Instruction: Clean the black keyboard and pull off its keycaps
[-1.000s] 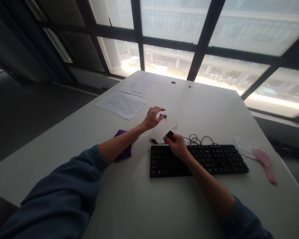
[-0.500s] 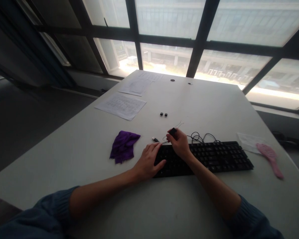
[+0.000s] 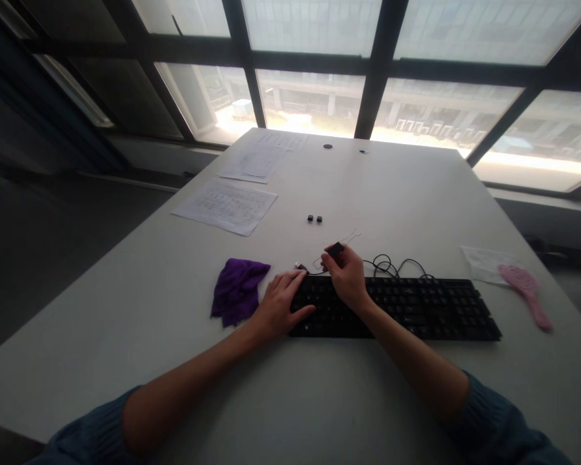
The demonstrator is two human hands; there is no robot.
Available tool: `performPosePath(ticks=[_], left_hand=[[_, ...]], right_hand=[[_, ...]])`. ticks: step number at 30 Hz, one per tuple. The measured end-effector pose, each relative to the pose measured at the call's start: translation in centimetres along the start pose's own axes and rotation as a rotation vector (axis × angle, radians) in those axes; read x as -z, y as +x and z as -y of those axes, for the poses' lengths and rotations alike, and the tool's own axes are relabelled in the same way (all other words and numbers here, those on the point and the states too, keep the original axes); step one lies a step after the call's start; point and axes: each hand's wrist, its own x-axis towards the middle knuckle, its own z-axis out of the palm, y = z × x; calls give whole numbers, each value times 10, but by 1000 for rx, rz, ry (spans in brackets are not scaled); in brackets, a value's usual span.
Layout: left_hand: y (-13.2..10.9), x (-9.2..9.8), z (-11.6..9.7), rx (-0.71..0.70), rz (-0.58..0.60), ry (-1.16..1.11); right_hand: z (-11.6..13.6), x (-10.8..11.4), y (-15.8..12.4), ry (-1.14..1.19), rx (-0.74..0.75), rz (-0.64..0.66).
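Note:
A black keyboard [image 3: 426, 307] lies in front of me on the white table. Over its left end rests my left hand [image 3: 283, 302], fingers stretched toward the back edge and thumb across the keys. My right hand [image 3: 346, 274] is closed around the black handle of a wire keycap puller [image 3: 336, 250], held just above the keyboard's back edge. Thin wire sticks out on both sides of that handle. Beyond the hands, two small black keycaps [image 3: 314, 219] sit side by side. A USB plug [image 3: 300, 266] lies by my left fingertips.
Left of the keyboard is a crumpled purple cloth [image 3: 239, 290]. Printed sheets [image 3: 227, 205] lie at the back left. The black cable [image 3: 385, 263] coils behind the keyboard. On the right, a pink hairbrush [image 3: 525, 290] partly covers a white sheet [image 3: 484, 263]. Windows stand beyond the table.
The view has shifted a little. In my right hand the keycap puller has turned slightly, its handle now more level. My left hand stays on the keyboard's left end.

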Motion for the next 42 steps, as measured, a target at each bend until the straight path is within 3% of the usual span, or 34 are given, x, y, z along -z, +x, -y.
performPosePath(ticks=[12, 24, 33, 42], left_hand=[[5, 2, 2, -2, 20, -21], [5, 2, 3, 13, 27, -16], [5, 1, 2, -20, 22, -14], [9, 5, -1, 9, 17, -59]], right_hand=[[1, 28, 9, -14, 4, 183], [5, 23, 2, -365, 189, 268], [-1, 24, 12, -394, 105, 341], [1, 23, 14, -386, 113, 383]])
